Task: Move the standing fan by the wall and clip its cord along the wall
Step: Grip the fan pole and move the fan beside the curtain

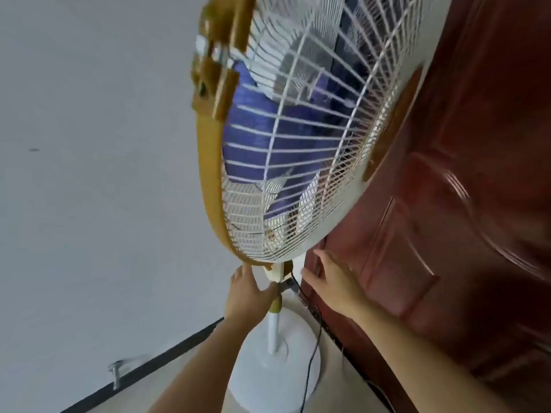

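Two bare forearms are reaching forward from the bottom edge. The left hand (249, 293) is grasping the fan (295, 150) at the neck, just under the wire cage, with fingers curled around the joint above the pole (273, 329). The right hand (334, 281) is lying with released, spread fingers beside the neck; I cannot tell if it is touching. The round white base (268, 380) is standing on the floor, with the black cord (313, 350) hanging over it. The fan is standing between the grey wall (98, 174) and the brown door (462, 204), close to both.
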`<state>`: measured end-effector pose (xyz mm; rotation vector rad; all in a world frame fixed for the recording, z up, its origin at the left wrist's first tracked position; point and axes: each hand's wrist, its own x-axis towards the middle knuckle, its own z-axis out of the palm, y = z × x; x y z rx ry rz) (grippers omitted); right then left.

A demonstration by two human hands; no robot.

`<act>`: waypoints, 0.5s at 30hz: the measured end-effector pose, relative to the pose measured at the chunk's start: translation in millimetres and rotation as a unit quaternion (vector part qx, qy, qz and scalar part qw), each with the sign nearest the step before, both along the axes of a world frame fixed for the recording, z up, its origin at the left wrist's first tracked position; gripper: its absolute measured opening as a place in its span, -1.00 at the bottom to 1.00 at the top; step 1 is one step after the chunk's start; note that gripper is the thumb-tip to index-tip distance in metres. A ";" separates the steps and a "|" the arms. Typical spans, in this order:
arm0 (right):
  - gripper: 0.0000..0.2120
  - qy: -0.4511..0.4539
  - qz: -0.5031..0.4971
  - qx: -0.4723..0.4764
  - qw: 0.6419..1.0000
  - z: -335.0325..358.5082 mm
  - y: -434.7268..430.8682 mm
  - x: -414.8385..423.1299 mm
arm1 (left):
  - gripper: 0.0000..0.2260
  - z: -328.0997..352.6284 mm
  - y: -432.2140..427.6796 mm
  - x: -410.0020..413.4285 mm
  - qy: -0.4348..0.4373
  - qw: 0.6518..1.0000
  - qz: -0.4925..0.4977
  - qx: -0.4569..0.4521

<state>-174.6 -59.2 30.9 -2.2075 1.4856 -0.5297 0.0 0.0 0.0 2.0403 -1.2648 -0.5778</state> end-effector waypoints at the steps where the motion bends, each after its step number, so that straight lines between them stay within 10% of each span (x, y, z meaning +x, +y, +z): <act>1: -0.38 -0.055 -0.001 0.008 0.998 -12.5 -11.5 2.9 | -0.27 -15.0 -11.3 1.4 0.023 0.999 -0.002 -0.028; 9: -0.39 -0.293 0.099 0.000 0.951 -60.5 -72.7 26.9 | 0.03 -82.5 -72.9 16.8 0.139 0.974 -0.077 -0.162; 15: -0.60 -0.393 0.149 -0.010 0.907 -63.5 -89.7 54.5 | -0.26 -102.5 -96.0 11.5 0.195 0.957 -0.088 -0.197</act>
